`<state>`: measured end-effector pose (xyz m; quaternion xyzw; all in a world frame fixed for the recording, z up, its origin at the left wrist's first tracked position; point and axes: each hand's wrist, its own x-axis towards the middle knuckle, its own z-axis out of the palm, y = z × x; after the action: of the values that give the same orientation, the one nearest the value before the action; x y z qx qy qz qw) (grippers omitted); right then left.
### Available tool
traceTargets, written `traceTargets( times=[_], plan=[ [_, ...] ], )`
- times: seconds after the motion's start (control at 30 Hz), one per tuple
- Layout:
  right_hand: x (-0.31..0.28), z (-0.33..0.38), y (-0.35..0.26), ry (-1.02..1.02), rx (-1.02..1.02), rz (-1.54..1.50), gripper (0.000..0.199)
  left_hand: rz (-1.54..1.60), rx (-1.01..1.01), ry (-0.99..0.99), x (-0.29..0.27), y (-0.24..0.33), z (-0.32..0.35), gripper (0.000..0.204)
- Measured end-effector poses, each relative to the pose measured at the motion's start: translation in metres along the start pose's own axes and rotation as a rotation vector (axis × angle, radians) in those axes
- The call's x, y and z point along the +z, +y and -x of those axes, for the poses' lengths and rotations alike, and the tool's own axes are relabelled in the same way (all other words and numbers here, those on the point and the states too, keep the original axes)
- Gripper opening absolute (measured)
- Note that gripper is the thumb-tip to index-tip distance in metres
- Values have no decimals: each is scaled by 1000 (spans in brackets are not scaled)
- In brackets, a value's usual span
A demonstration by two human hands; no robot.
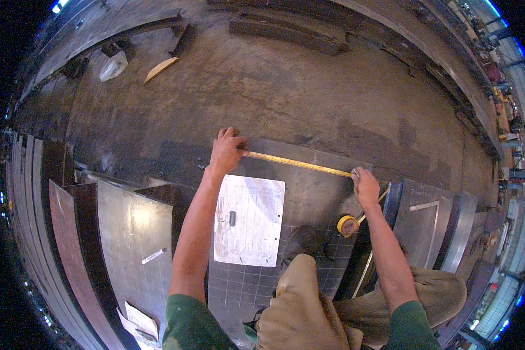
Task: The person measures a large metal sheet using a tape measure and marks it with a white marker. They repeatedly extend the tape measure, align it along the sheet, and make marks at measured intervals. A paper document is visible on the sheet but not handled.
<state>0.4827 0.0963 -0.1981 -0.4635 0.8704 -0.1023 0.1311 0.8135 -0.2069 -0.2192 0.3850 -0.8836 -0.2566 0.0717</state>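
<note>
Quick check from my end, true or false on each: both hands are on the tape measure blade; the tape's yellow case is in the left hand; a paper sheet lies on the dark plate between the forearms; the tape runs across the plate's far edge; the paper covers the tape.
1. Both hands are on the tape measure blade. True: the left hand pins one end and the right hand the other.
2. The yellow case is in the left hand. False: it lies on the dark plate below the right hand, held by neither.
3. A paper sheet lies on the plate between the forearms. True.
4. The tape runs along the plate's far edge. True.
5. The paper covers the tape. False: the paper lies nearer the person, apart from the blade.
</note>
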Motion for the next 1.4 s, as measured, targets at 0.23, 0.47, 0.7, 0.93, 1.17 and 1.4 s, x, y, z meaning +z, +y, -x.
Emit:
traceTargets(
  times=[0.23, 0.47, 0.7, 0.93, 1.17, 1.4],
  plan=[
    [4, 1, 3, 47, -1, 70, 21, 14, -3, -36, -1, -1, -3, 26],
    [1, 0, 1, -15, 22, 75, 26, 3, 15, -39, 3, -11, -4, 27],
    [-5, 0, -3, -67, 55, 85, 29, 28, -45, -87, -5, 1, -4, 27],
    [-9, 3, -18, 110, 4, 26, 28, -6, -53, -82, -2, 0, -4, 29],
    [5, 8, -89, 147, 17, -247, 27, -22, -29, -61, 4, -17, 0, 28],
    [48, 15, -119, 280, 25, -337, 21, -18, -25, -51, 9, -9, -7, 27]
  ],
)
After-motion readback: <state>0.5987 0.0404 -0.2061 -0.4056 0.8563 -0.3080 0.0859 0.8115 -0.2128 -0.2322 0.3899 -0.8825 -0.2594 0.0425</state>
